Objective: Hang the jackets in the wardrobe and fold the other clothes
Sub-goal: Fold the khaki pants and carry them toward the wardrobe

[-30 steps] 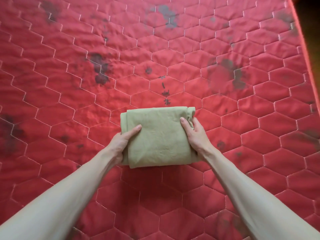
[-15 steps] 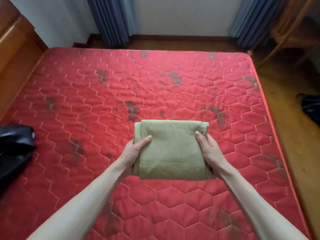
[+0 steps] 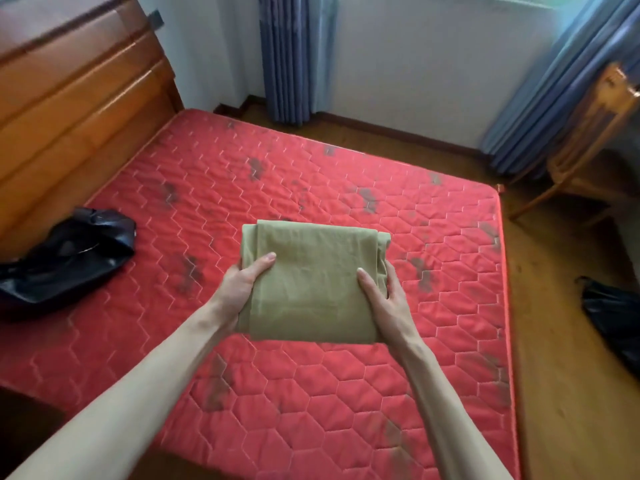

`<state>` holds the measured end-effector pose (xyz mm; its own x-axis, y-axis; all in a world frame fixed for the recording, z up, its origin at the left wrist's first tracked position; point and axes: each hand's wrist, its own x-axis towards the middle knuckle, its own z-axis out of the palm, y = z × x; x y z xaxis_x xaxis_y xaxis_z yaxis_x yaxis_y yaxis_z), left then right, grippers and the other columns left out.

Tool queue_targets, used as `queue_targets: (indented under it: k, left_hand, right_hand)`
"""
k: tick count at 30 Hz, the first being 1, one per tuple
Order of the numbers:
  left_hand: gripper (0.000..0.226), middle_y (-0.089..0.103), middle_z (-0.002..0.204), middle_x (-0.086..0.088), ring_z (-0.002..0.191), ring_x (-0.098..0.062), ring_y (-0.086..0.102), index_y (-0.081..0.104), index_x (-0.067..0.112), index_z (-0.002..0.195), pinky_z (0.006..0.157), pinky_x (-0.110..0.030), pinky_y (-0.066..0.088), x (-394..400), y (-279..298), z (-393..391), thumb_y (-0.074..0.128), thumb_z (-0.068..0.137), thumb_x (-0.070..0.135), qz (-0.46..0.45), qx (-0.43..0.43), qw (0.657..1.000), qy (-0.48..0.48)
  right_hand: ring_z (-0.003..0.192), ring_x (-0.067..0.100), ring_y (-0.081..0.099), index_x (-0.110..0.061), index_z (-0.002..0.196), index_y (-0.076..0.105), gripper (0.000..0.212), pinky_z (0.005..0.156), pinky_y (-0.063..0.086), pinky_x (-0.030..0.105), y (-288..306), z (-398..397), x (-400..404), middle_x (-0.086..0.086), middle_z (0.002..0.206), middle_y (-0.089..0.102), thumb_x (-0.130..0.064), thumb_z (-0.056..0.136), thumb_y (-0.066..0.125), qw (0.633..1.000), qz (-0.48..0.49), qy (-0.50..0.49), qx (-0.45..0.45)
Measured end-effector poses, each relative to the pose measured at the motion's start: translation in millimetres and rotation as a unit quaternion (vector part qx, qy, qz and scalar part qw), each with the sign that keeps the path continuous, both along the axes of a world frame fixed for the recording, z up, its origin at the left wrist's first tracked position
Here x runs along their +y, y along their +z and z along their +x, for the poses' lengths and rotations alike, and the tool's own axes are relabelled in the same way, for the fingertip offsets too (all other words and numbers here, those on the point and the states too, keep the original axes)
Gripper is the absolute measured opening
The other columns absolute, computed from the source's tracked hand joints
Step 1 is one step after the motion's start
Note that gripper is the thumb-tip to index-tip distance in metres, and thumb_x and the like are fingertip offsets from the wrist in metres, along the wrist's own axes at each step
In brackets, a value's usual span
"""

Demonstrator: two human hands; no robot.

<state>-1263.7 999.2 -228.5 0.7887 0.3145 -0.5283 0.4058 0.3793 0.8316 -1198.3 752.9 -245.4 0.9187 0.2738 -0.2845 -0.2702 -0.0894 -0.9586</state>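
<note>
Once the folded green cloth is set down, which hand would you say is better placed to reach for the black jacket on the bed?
Left, probably. The black jacket lies on the mattress to the left, nearer the left hand than the right hand. Both now grip the folded green cloth.

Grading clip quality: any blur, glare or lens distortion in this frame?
Head view: daylit and mostly sharp; hands and folded cloth crisp, headboard slightly soft, wide-angle bowing at curtains, sheen on black jacket.
</note>
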Motion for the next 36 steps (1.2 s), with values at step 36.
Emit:
queue_targets:
  k: [36]
  left_hand:
    - [0.026, 0.069, 0.124, 0.004, 0.105, -0.003, 0.070, 0.053, 0.031, 0.133, 0.084, -0.021, 0.053, 272, 64, -450, 0.055, 0.107, 0.028, 0.193, -0.050, 0.879, 0.433]
  right_hand:
    - [0.107, 0.010, 0.073, -0.049, 0.139, 0.055, 0.053, 0.088, 0.061, 0.034, 78, -270, 442, -0.010, 0.127, 0.071, -0.043, 0.091, 0.075, 0.908, 0.052, 0.414, -0.026]
